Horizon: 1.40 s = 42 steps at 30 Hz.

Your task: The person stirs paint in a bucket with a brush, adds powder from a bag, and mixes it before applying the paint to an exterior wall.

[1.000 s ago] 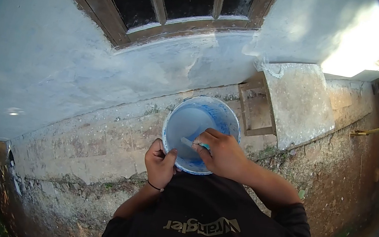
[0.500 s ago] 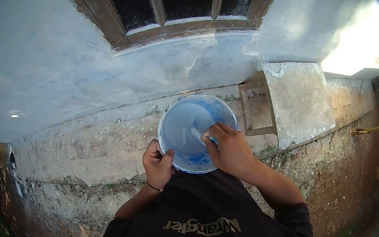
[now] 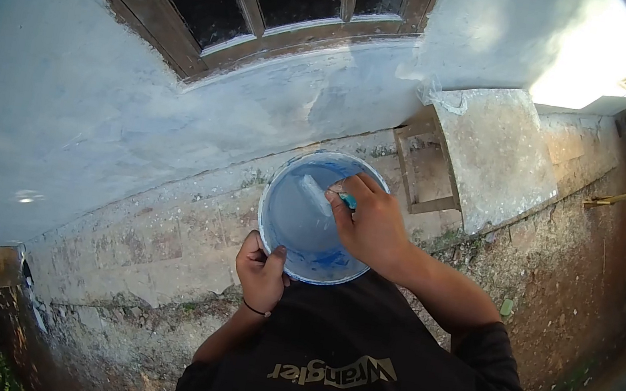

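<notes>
A round paint bucket (image 3: pixel 326 269) with blue smears on its inner wall is held close against my dark shirt. Pale blue-grey paint (image 3: pixel 291 221) lies inside it. My left hand (image 3: pixel 261 278) is closed on the bucket's near left rim, thumb over the edge. Over the bucket's right side, my right hand (image 3: pixel 375 225) grips a paintbrush (image 3: pixel 315 194) by its teal handle, which is mostly hidden by the fingers. The paint-coated bristles point to the upper left, over the paint.
A pale blue painted wall (image 3: pixel 244 116) with a wooden-framed window (image 3: pixel 294 51) rises ahead. Against its foot stands a paint-spattered wooden bench (image 3: pixel 496 158). A concrete ledge (image 3: pixel 152 244) runs along the wall, beside rough ground (image 3: pixel 544 271).
My right hand has moved slightly up and left within the bucket, and more of the brush's bristles now shows above the paint. My left hand keeps its hold on the rim.
</notes>
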Each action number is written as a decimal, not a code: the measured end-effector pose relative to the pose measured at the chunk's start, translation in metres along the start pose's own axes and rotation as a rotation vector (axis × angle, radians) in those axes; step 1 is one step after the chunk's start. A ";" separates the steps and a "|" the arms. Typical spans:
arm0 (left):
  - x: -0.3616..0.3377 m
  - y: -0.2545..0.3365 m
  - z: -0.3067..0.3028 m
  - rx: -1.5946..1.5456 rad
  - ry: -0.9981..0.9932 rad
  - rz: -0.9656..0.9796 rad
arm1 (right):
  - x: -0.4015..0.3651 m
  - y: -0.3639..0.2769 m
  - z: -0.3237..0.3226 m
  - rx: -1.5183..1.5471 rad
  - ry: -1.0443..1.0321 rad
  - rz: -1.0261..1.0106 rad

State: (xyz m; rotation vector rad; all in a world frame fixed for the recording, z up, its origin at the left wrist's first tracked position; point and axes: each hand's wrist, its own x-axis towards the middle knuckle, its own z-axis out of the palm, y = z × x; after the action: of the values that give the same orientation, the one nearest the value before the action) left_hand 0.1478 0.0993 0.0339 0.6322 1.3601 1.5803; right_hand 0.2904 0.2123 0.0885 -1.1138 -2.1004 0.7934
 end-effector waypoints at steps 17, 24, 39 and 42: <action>-0.001 -0.002 -0.004 0.000 0.012 0.048 | -0.013 -0.007 0.002 0.132 -0.057 0.055; -0.003 -0.003 -0.006 0.008 -0.010 0.010 | -0.011 -0.001 0.016 0.128 -0.081 0.006; 0.000 -0.004 -0.004 0.047 -0.010 0.039 | -0.004 0.007 0.015 0.158 -0.095 -0.038; 0.000 -0.006 -0.006 0.041 -0.026 0.042 | -0.001 0.009 0.013 0.143 -0.092 -0.030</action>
State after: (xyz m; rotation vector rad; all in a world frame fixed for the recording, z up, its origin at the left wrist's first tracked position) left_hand 0.1448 0.0960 0.0270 0.7078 1.3713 1.5760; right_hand 0.2856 0.2128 0.0734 -0.9847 -2.0937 0.9812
